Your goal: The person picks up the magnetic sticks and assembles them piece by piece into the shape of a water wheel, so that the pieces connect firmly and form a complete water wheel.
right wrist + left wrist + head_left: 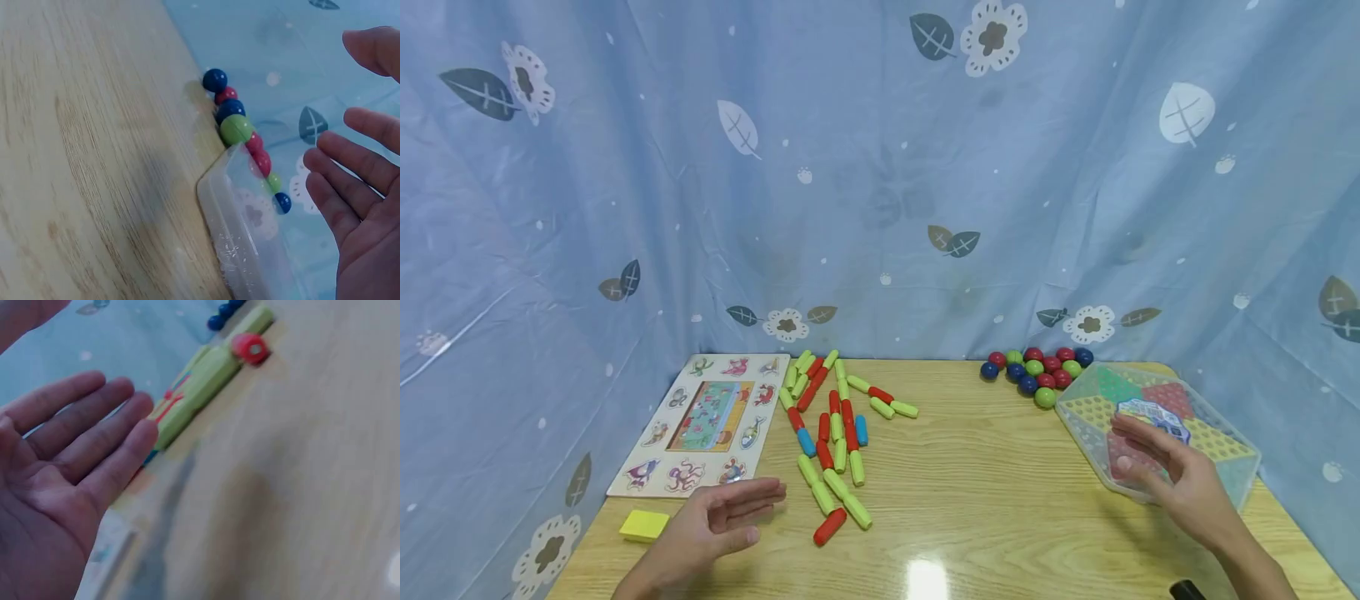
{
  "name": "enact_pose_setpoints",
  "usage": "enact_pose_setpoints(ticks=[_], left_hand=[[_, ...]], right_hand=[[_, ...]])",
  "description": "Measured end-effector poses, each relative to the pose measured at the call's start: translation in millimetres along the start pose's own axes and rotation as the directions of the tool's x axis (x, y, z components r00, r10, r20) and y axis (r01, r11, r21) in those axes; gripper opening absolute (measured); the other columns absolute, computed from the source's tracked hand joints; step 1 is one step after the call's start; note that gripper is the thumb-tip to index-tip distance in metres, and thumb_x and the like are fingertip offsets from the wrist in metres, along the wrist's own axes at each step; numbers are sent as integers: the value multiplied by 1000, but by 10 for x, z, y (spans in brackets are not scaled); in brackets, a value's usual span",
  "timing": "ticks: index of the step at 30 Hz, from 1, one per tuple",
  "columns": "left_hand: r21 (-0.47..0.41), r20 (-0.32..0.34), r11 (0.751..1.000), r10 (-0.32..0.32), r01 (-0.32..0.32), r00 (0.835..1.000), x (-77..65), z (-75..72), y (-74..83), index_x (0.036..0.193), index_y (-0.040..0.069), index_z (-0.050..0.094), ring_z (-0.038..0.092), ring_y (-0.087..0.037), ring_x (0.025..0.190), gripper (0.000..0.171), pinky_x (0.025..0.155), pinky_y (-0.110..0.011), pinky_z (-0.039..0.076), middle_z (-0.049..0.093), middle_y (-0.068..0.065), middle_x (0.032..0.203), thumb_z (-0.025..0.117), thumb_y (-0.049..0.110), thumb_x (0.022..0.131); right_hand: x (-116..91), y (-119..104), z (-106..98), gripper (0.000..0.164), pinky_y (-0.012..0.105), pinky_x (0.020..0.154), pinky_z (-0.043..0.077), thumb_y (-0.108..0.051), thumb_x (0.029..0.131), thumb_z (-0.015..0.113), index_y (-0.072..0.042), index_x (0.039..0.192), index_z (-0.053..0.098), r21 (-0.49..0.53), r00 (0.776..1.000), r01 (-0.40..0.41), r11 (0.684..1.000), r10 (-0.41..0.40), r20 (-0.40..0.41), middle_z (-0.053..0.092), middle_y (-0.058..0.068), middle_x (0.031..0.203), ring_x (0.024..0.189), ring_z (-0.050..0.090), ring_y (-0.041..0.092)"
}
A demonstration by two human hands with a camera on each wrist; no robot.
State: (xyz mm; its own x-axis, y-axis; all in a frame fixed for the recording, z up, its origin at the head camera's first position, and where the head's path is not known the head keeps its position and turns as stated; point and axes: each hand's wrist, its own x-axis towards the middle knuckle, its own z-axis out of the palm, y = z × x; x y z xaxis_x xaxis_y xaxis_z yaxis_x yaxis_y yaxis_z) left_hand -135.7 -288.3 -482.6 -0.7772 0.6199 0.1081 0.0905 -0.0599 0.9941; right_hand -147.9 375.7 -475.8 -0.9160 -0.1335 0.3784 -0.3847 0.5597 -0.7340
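My left hand (709, 523) is raised over the near left of the table, its fingers straight and nothing in its grasp. Just right of its fingertips lie several pieces of coloured sticks, among them a red piece (830, 527), a lime-green piece (857, 512) and a blue piece (862, 430). In the left wrist view the palm (62, 469) is bare. Over at the right, my right hand (1187, 483) overlaps a clear hexagonal case (1097, 454) with coloured sections. The right wrist view shows that hand (372, 200) with fingers extended, beside the case's edge (219, 231).
A wooden picture board (651, 417) with sea animals lies at the left, a yellow block (644, 526) below it. Red, green and blue balls (1045, 397) cluster at the back right. Patterned blue cloth (880, 167) surrounds the table (970, 483). A black object (1186, 590) shows at the bottom edge.
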Motion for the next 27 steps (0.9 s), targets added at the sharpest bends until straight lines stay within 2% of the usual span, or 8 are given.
enact_pose_setpoints(ticks=[2,4,6,9,12,15,22,27], left_hand=[[-83,41,995,-44,47,998,14,47,-67,160,-17,36,60,-21,147,52,118,-31,50,59,-16,161,51,-6,111],[-83,50,994,-74,78,996,53,104,-139,159,-16,41,62,-22,145,51,117,-31,51,58,-25,159,53,-4,111],[-18,23,996,-87,87,996,112,172,-206,156,-14,47,66,-21,140,49,114,-30,54,59,-30,155,58,-3,109],[140,-71,986,-81,91,994,214,282,-279,148,-10,60,74,-18,126,45,104,-28,60,69,-29,142,69,4,106],[313,-180,945,-33,90,983,313,399,-315,134,-1,74,78,-13,106,37,90,-28,64,80,-18,123,82,13,99],[440,-237,895,32,78,971,399,503,-331,119,8,82,76,-9,90,30,79,-28,65,83,-5,106,89,21,93],[605,-232,795,116,49,966,545,674,-360,104,19,84,69,0,81,22,70,-23,60,79,11,93,94,32,89],[689,-224,720,112,76,968,622,725,-345,103,21,82,63,3,81,17,70,-20,56,75,14,94,92,30,92]], right_hand=[[18,22,7,59,12,91,57,2,106,66,-5,162,50,37,1000,-11,999,11,0,59,-31,149,131,59,-12],[48,43,21,56,15,89,60,1,106,66,-1,160,52,50,1000,-16,999,16,-4,61,-30,146,128,62,-11],[86,68,39,53,15,88,60,1,105,67,2,157,54,55,1000,-17,998,18,-10,63,-30,143,126,64,-9],[153,119,68,50,11,91,57,0,105,67,4,154,57,56,1000,-18,998,19,-17,66,-30,140,125,66,-8],[220,180,101,49,10,95,55,-1,106,67,6,154,56,88,999,-28,996,29,-12,69,-25,140,126,65,-8],[290,238,146,50,10,96,55,-3,107,68,8,153,55,122,999,-46,991,47,-1,71,-18,141,126,66,-8],[484,311,244,52,10,93,56,-14,107,73,4,153,58,84,996,-89,992,88,13,74,-4,141,122,67,-9],[634,319,300,54,8,91,54,-24,107,74,0,153,60,35,991,-136,990,135,23,71,17,144,119,64,-14]])
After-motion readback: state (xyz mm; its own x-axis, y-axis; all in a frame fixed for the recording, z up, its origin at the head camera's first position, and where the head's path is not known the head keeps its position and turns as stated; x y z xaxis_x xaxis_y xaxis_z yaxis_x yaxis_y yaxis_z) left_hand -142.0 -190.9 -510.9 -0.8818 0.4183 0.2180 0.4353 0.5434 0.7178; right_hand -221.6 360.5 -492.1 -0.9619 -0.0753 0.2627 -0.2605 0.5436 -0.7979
